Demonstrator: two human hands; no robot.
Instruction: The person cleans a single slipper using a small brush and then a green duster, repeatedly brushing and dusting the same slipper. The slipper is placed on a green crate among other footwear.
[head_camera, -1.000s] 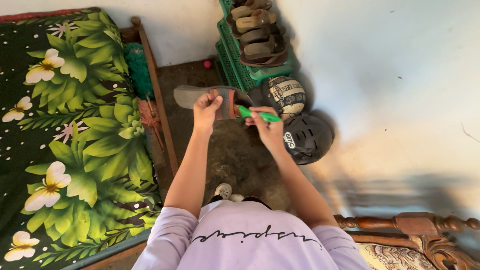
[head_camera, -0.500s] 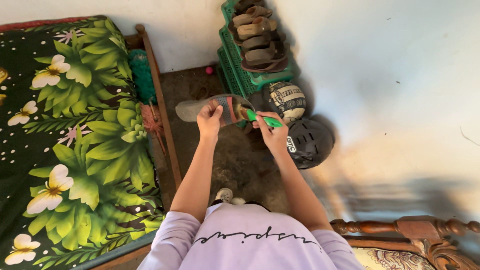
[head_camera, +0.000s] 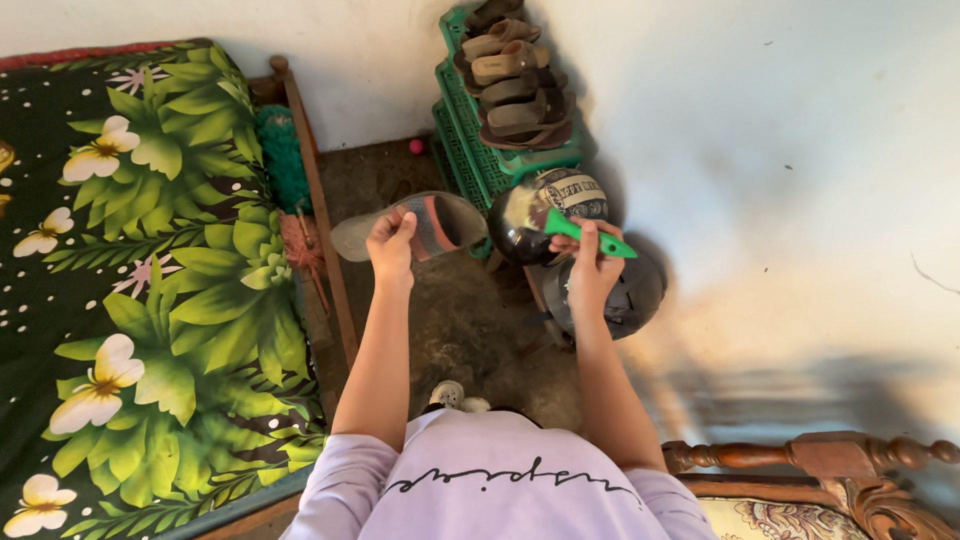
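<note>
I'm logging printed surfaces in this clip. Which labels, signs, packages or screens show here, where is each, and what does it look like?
Printed band: on the round helmet by the green crate, pale strip with dark lettering on a dark shell.
Script print: across the person's lilac shirt, thin dark cursive line.
No packages, signs or screens in view.

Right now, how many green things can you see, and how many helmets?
Green things: 3, the green brush in the right hand, the green crate of sandals, and a green duster beside the bed.
Helmets: 2, a glossy helmet and a black helmet.
Total: 5.
</note>
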